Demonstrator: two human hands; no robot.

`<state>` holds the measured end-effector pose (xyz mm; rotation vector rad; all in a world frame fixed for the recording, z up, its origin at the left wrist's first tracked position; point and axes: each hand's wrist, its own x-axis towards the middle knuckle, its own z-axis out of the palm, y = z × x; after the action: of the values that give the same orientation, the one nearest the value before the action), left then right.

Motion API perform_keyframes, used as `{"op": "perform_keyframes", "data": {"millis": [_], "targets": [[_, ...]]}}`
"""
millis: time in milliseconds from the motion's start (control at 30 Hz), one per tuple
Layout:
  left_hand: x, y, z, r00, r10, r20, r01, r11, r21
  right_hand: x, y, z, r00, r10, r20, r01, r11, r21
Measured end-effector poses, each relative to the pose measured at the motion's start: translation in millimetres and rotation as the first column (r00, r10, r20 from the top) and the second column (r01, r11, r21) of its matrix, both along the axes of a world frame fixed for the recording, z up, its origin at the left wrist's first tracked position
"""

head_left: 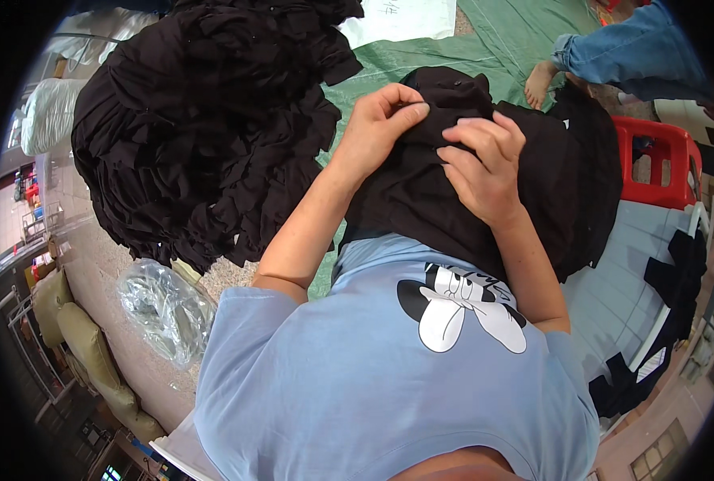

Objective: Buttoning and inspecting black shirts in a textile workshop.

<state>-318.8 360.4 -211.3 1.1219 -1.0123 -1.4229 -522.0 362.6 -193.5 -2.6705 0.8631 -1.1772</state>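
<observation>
Black cloth (421,192), which looks like a garment, is spread over my lap and bunched up at its far end. My left hand (377,128) pinches this black garment between thumb and forefinger near the bunched part. Just to the right, my right hand (485,164) hovers over the same cloth. Its fingers are bent and apart, slightly blurred, and I see nothing between them. More black cloth lies to the right of my lap, under and beyond my right forearm.
A large heap of black garments (205,120) rises on the left. Clear plastic bags (165,309) lie on the floor below it. Green sheeting (501,40) covers the ground ahead, with a bare foot (540,84) of another person on it. A red plastic stool (661,188) stands right.
</observation>
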Motion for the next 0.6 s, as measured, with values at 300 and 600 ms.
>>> {"op": "perform_keyframes", "data": {"millis": [300, 600], "targets": [[-9, 5, 6, 0.686, 0.403, 0.606, 0.033, 0.814, -0.579, 3, 5, 4, 0.999, -0.047, -0.016, 0.047, 0.998, -0.04], [-9, 7, 8, 0.72, 0.32, 0.615, 0.108, 0.825, -0.555, -4, 6, 1, 0.987, -0.066, -0.15, 0.066, 0.998, -0.004]]}}
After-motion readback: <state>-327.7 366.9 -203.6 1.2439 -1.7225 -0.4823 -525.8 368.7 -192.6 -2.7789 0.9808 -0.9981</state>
